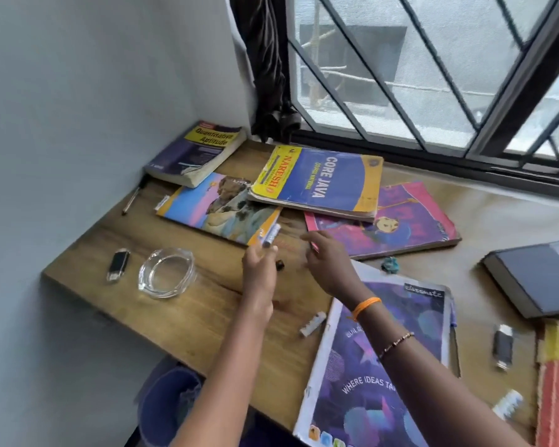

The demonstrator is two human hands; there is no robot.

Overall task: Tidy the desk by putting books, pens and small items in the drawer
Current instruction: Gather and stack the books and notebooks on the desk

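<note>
Wooden table (181, 317) fits into a corner: wall along its left edge, barred window (433, 75) along the far edge. Bare wood lies between the glass ashtray (167, 273) and the near edge. Left hand (259, 269) pinches a white-and-blue marker (270, 236), tip raised over the corner of a landscape-cover book (220, 211). Right hand (326, 256) hovers just beside it, fingers curled round a small pink item; blur hides what it is. "Core Java" book (320, 182) overlaps a pink book (400, 227). A purple notebook (384, 366) lies under the right forearm. A black flash drive (118, 264) lies left of the ashtray
</note>
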